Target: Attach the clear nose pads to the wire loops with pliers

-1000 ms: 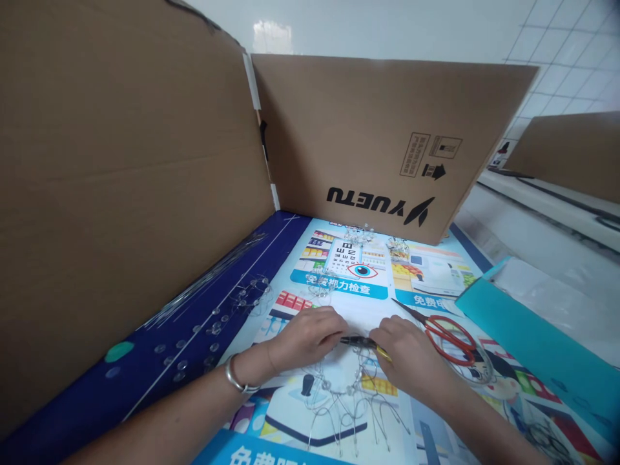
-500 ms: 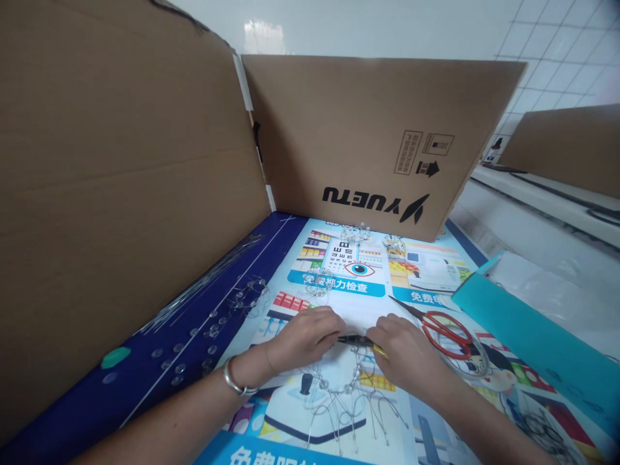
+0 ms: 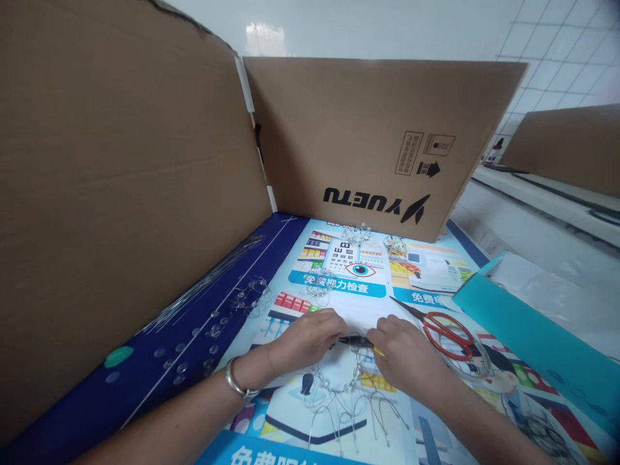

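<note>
My left hand (image 3: 306,339), with a silver bangle (image 3: 233,381) on the wrist, is closed in a pinch over a thin wire piece. My right hand (image 3: 405,354) grips small dark pliers (image 3: 355,340) with a yellow handle; their tip points left and meets my left fingers. Under both hands lies a wire-and-clear-bead piece (image 3: 345,394) with looped wires spreading toward me on a printed poster (image 3: 339,284).
Red-handled scissors (image 3: 443,330) lie just right of my right hand. Straight wires (image 3: 208,281) and loose clear beads (image 3: 213,326) sit on the dark blue strip at left. Cardboard walls (image 3: 368,142) stand left and behind. A teal sheet (image 3: 527,342) lies at right.
Both hands stay together over the wire piece, barely shifting; the view has moved slightly.
</note>
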Demonstrator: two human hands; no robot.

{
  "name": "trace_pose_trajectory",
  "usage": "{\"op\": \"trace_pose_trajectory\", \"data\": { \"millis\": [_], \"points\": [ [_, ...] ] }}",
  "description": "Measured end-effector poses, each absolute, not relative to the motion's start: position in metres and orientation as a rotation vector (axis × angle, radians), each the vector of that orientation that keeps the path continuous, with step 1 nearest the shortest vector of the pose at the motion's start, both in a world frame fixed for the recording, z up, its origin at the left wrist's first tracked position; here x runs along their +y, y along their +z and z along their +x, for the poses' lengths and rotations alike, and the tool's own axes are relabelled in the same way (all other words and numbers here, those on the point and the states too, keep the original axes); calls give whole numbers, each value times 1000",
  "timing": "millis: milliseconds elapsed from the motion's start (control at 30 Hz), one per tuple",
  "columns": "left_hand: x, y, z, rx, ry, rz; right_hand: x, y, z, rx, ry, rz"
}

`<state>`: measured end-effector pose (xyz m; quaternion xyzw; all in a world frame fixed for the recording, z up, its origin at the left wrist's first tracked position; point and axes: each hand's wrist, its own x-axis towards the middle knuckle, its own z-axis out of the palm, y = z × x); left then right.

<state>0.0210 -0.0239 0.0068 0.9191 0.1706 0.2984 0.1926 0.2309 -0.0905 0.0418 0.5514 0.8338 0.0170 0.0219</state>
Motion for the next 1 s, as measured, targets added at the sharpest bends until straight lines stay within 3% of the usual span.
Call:
{"op": "trace_pose_trajectory", "data": {
  "millis": [1000],
  "points": [
    [-13,3,15,538,856,2466,-82,35,244,2707,-174,1772]
  ]
}}
